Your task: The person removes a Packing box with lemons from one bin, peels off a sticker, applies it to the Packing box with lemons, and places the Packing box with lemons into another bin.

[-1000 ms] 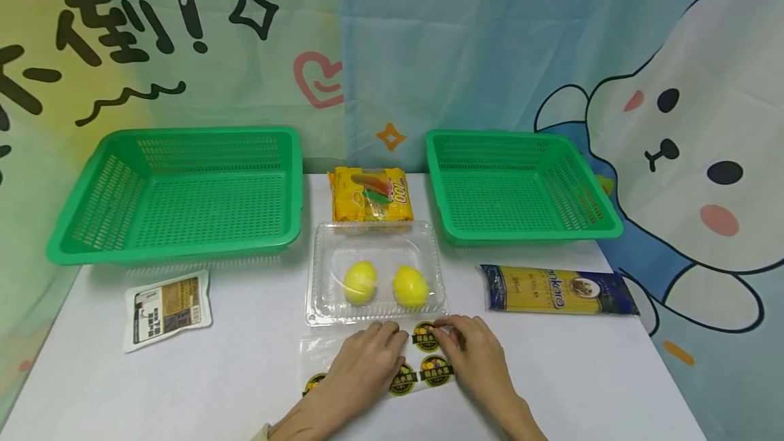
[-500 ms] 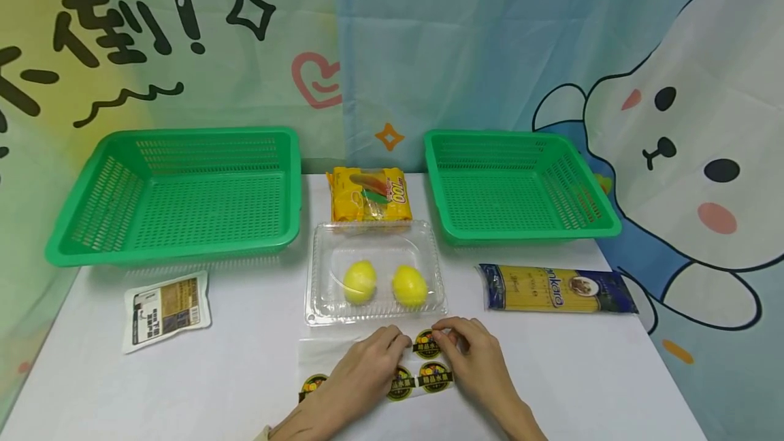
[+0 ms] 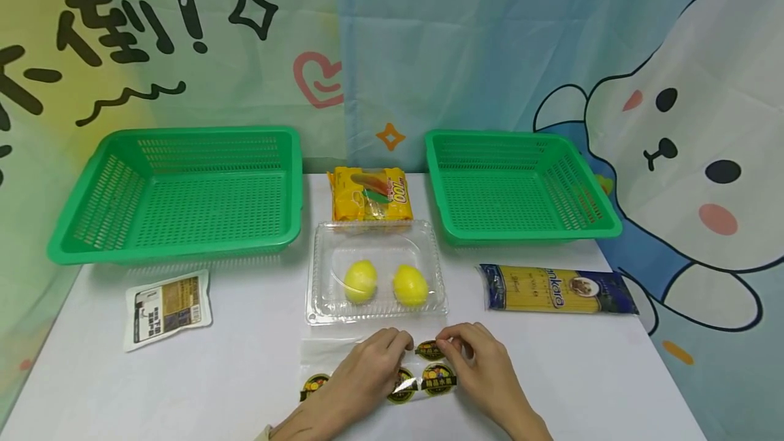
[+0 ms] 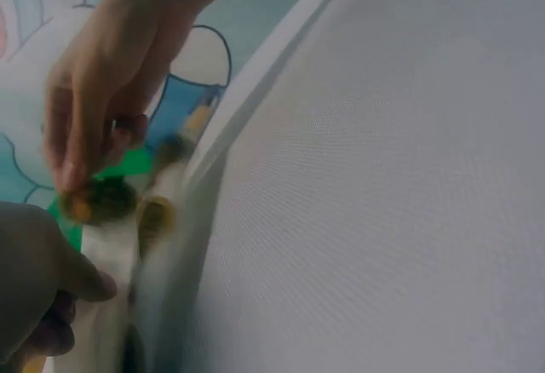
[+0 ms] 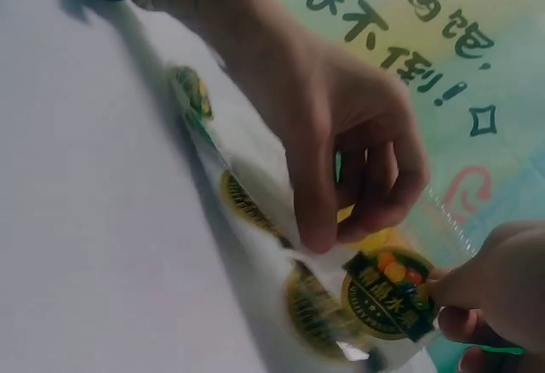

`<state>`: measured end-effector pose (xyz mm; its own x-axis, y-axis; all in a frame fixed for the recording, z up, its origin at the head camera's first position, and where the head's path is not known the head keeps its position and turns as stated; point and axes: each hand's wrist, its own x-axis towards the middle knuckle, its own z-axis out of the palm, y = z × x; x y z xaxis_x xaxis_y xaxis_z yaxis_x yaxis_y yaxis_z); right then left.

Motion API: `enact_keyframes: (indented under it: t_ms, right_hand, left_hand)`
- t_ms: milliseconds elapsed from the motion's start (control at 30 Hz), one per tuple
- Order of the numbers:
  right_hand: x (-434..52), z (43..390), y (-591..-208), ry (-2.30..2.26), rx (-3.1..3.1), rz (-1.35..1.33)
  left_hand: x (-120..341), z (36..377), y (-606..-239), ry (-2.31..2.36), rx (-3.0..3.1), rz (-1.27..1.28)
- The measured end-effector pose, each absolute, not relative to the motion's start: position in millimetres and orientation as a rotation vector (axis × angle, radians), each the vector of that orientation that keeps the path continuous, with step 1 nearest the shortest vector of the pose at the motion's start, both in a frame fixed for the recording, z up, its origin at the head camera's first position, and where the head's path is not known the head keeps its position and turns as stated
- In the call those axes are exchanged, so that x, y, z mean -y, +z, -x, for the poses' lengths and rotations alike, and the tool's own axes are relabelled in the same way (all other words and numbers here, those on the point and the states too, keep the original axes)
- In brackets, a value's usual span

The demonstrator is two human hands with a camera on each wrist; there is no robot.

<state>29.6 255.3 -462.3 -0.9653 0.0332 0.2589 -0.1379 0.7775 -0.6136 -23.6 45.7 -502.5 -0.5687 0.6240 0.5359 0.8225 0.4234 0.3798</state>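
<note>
While left hand pins sheet, right hand pinches sticker.

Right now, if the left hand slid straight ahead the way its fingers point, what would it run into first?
Most likely the clear plastic clamshell box holding two yellow lemons, directly beyond the left hand across a short strip of white table. Its fingers angle slightly right, so they may brush the lifted round sticker first.
</note>
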Motion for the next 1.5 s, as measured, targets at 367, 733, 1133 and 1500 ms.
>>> enact_keyframes:
  t_ms: [367, 733, 1133, 1500]
  right_hand:
    - [-253.0, -24.9, -434.7, 1.082, 2.509, -0.169]
    - [-243.1, -4.6, -404.2, 1.101, 2.494, -0.348]
    - [-229.5, 24.6, -391.2, 1.140, 2.513, -0.309]
    - [-220.2, 59.7, -401.0, 1.370, 2.555, -0.122]
  left_hand:
    - [-45.4, 19.9, -504.5, -0.931, 2.381, 1.163]
    - [-40.7, 29.6, -461.1, -1.583, 2.043, 0.893]
    - [-32.0, 56.9, -433.3, -1.782, 1.905, 0.775]
    - [-23.3, 87.0, -424.5, -1.739, 2.264, 0.475]
